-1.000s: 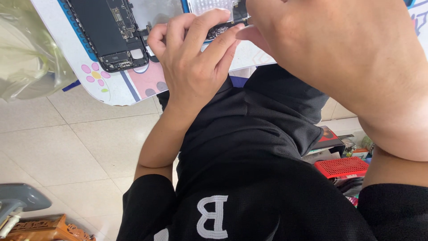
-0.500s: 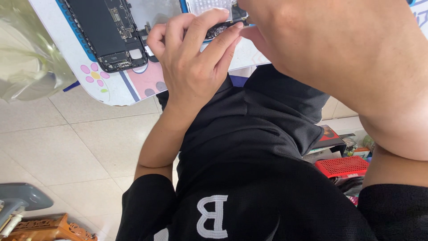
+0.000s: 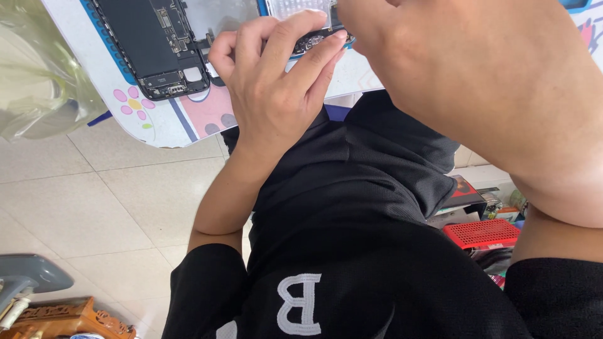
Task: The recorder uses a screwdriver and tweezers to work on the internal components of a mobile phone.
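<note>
Left hand [image 3: 276, 81] gripping a small dark phone part [image 3: 314, 39] right of the opened phone [image 3: 154, 47], right hand [image 3: 452, 69] pinching its other end, counter [image 3: 188, 122] lying beneath.

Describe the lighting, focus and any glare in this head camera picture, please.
Head view: soft, even daylight without hard shadows; the left hand and the opened dark phone body with exposed circuit parts are sharp; the right hand is very near the lens, large and slightly soft; the crumpled clear plastic bag shows pale glare.

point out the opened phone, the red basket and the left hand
opened phone [image 3: 154, 47], head view, on its dark battery area
red basket [image 3: 482, 233], head view, on its perforated top face
left hand [image 3: 276, 94], head view, on the back of the hand
</note>
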